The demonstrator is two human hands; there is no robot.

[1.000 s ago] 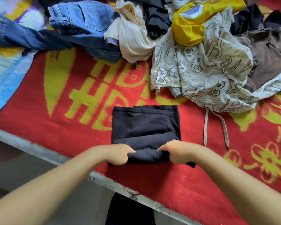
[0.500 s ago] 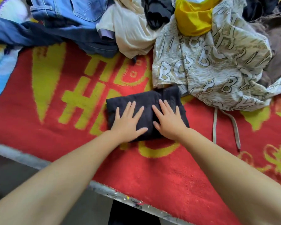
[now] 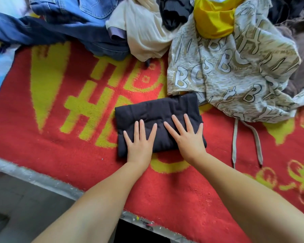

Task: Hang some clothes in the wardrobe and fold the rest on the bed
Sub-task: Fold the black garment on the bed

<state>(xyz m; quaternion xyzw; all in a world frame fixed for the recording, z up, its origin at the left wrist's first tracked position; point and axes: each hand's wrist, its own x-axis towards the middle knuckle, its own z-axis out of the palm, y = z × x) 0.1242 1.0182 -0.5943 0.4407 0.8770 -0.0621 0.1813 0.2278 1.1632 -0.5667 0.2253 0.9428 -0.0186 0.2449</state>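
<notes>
I see the left hand (image 3: 139, 144) and the right hand (image 3: 187, 137) lying flat with fingers spread, pressing a soft, dark folded garment (image 3: 153, 109), a puffy rectangle on the fuzzy red and yellow blanket (image 3: 77, 155). Crumpled jeans (image 3: 68, 16) and a lettered hoodie (image 3: 235, 67) lie behind.

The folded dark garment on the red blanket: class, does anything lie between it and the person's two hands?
Nothing visible does. The left hand and the right hand both rest flat, fingers spread, directly on the folded dark garment. The patterned hoodie only meets its far edge.
</notes>
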